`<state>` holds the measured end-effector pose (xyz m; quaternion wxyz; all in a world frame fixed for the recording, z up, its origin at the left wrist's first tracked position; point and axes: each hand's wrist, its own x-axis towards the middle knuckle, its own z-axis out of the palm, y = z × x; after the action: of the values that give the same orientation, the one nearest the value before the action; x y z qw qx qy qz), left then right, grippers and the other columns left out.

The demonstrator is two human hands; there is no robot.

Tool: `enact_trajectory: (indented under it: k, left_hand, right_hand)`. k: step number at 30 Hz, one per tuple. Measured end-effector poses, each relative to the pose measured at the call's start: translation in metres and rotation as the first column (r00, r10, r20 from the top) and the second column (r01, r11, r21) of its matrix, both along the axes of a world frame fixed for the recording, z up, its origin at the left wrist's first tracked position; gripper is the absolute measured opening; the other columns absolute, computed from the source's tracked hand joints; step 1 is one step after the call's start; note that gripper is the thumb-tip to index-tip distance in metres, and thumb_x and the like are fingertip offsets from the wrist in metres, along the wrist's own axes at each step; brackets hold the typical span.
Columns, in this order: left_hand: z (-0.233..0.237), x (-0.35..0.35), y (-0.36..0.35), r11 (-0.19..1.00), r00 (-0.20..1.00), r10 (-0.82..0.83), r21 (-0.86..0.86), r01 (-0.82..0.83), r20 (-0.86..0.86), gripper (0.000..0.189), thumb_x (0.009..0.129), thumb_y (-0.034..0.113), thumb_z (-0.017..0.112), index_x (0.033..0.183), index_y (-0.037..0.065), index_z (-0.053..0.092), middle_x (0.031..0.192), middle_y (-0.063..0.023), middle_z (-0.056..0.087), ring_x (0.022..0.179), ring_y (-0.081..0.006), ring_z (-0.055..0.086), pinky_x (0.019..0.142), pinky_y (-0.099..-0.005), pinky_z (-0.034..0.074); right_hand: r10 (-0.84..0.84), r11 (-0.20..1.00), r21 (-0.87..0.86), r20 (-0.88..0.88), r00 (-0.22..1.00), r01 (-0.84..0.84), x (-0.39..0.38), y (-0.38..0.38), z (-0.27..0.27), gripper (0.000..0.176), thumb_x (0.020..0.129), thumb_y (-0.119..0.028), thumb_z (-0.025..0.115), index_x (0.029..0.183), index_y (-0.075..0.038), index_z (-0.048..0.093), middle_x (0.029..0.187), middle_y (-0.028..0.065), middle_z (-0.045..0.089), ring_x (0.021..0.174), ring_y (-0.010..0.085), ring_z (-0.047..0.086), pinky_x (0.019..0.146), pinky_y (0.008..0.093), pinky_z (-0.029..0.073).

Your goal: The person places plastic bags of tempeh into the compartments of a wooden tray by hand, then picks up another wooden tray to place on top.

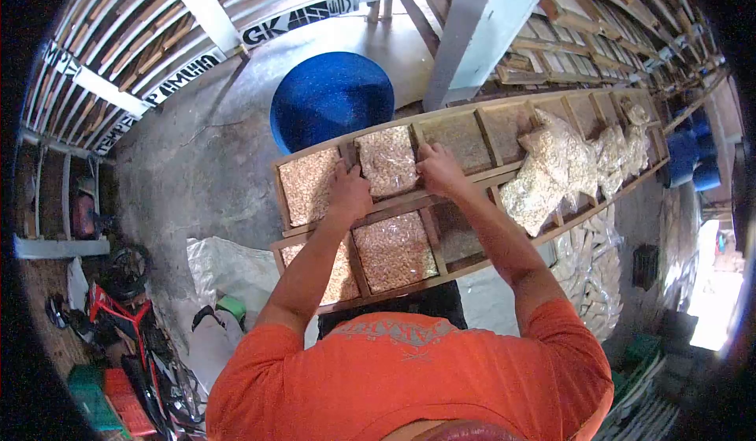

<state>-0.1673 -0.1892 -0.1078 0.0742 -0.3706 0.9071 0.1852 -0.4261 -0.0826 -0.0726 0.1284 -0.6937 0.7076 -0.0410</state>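
Observation:
A clear plastic bag of pale, bean-like pieces [386,160] lies flat in an upper compartment of a divided wooden tray [358,299]. My left hand [349,190] rests at the bag's left edge and the divider beside it, fingers stretched and apart. At the opposite edge, my right hand [442,169] has its fingers curled on the bag's side; its fingertips are partly hidden. Left of my left hand, another filled bag [308,185] fills its compartment. Below, a flat filled bag [394,252] occupies the lower row, with one more filled bag [339,277] partly behind my left forearm.
Plump filled bags [543,173] are heaped on the tray's right part. A large blue tub [332,98] stands beyond the tray, near a white post [488,35]. A red-and-black motorbike [134,315] and crates [126,402] are at lower left. Clear plastic [591,268] lies below right.

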Motion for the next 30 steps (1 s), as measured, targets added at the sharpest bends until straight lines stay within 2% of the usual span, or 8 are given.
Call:
enact_trajectory:
  k: [3,5,9,11,19,25,28,30]
  left_hand:
    - [0.042,-0.032,-0.018,0.937,0.983,0.041,0.335,-0.1,0.178,0.059,0.088,0.017,0.063,0.143,-0.005,0.058,0.167,-0.0256,0.027,0.152,-0.054,0.025,0.125,-0.0608,0.023]
    - [0.067,-0.071,0.0,0.871,0.926,0.234,-0.36,-0.334,-0.295,0.076,0.095,0.026,0.061,0.158,-0.007,0.034,0.17,-0.0266,0.019,0.156,-0.0504,0.017,0.127,-0.0597,0.015]
    - [0.041,-0.125,0.006,0.82,0.847,0.146,-0.417,-0.393,-0.512,0.086,0.103,0.044,0.052,0.163,-0.006,0.017,0.172,-0.0264,0.012,0.16,-0.0453,0.01,0.129,-0.0566,0.006]
    - [-0.001,-0.138,0.008,0.95,0.974,0.195,-0.226,-0.217,-0.119,0.091,0.104,0.058,0.041,0.163,-0.007,0.019,0.173,-0.0257,0.009,0.161,-0.0421,0.006,0.129,-0.0565,0.003]
    - [-0.024,-0.139,0.014,0.921,0.969,0.236,-0.336,-0.198,0.077,0.08,0.103,0.068,0.034,0.169,0.024,0.022,0.176,-0.0175,0.006,0.162,-0.0411,0.006,0.127,-0.0626,0.004]
    - [-0.033,-0.158,0.016,0.884,0.901,0.358,-0.398,-0.244,0.243,0.081,0.101,0.075,0.027,0.169,0.033,0.012,0.177,-0.0123,0.0,0.161,-0.0411,0.009,0.123,-0.0712,0.013]
    - [-0.042,-0.14,0.0,0.911,0.941,0.32,-0.307,-0.274,0.11,0.078,0.101,0.075,0.03,0.168,0.039,0.014,0.177,-0.0114,0.002,0.161,-0.0399,0.009,0.123,-0.0704,0.011]
    - [-0.034,-0.14,0.021,0.735,0.892,0.399,-0.508,-0.45,-0.212,0.078,0.101,0.074,0.034,0.167,0.035,0.023,0.175,-0.0155,0.013,0.161,-0.0414,0.011,0.127,-0.064,0.01]
  right_hand:
    - [-0.094,0.963,-0.232,0.185,0.978,0.136,-0.007,0.029,-0.032,0.03,0.087,-0.015,0.071,0.117,-0.012,0.075,0.139,0.0185,0.057,0.128,0.0426,0.054,0.11,0.0519,0.045]
    - [-0.292,0.877,-0.284,0.326,0.899,0.388,-0.017,0.065,0.01,0.038,0.093,-0.019,0.071,0.129,-0.007,0.069,0.143,0.0231,0.056,0.132,0.0448,0.053,0.112,0.0498,0.044]
    - [-0.647,0.693,-0.195,0.257,0.718,0.694,-0.08,0.153,0.043,0.052,0.091,-0.035,0.076,0.131,-0.005,0.063,0.125,0.023,0.065,0.116,0.0454,0.06,0.1,0.0522,0.05]
    - [-0.562,0.794,-0.231,0.077,0.824,0.563,-0.125,0.212,0.006,0.074,0.085,-0.037,0.08,0.149,-0.01,0.054,0.137,0.0203,0.059,0.125,0.0424,0.055,0.104,0.0549,0.045]
    - [-0.375,0.891,-0.213,0.153,0.915,0.401,-0.156,0.258,-0.014,0.082,0.086,-0.029,0.08,0.156,-0.009,0.044,0.148,0.0165,0.048,0.133,0.0421,0.047,0.112,0.0566,0.034]
    - [-0.319,0.935,-0.101,0.17,0.932,0.339,-0.166,0.257,-0.025,0.082,0.093,-0.054,0.067,0.157,-0.009,0.043,0.155,0.0169,0.044,0.141,0.0413,0.042,0.117,0.0603,0.03]
    - [-0.301,0.942,-0.098,0.175,0.937,0.321,-0.164,0.26,-0.024,0.084,0.09,-0.053,0.071,0.157,-0.009,0.043,0.157,0.0169,0.043,0.141,0.0414,0.041,0.116,0.0619,0.03]
    - [-0.34,0.917,-0.166,0.149,0.928,0.363,-0.162,0.259,-0.035,0.089,0.087,-0.053,0.075,0.157,-0.01,0.042,0.157,0.0168,0.043,0.141,0.0421,0.041,0.116,0.0637,0.03]
